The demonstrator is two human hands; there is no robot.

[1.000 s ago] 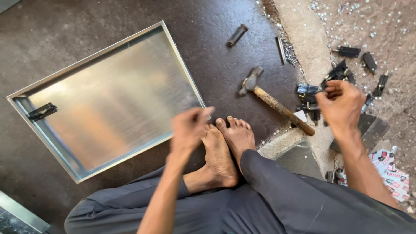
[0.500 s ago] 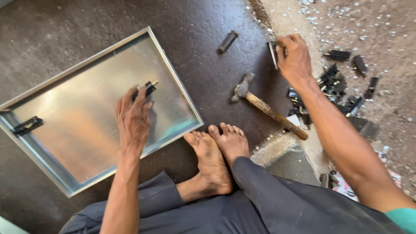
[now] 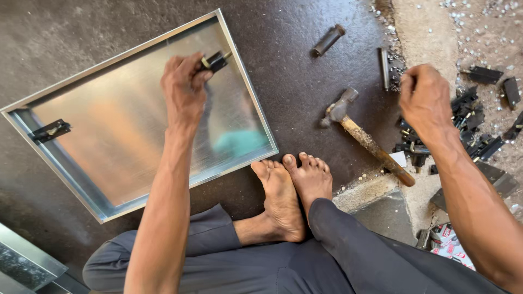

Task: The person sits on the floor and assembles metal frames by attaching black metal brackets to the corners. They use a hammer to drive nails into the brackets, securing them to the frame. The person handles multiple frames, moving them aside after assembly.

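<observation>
A shiny metal tray-like panel [image 3: 71, 185] lies on the dark floor at the left. My left hand [image 3: 184, 87] holds a small black hinge piece [image 3: 216, 61] over the panel's far right rim. Another black hinge [image 3: 50, 130] sits fixed on the panel's left rim. My right hand [image 3: 425, 100] is closed above the floor at the right, beside a pile of black hinge parts [image 3: 473, 111]; whether it holds anything small is hidden. A hammer [image 3: 366, 137] with a wooden handle lies between my hands.
My bare feet [image 3: 291, 188] rest on the floor just below the panel's near corner. A dark metal punch [image 3: 329, 40] and a thin rod [image 3: 384, 66] lie farther away. Small rivets are scattered over the pale ground at top right. Another metal sheet's edge [image 3: 27, 261] shows at bottom left.
My left hand has carried the black hinge piece from near my feet out to the panel's far right rim. My right hand reached toward the rod, then drew back over the hinge pile.
</observation>
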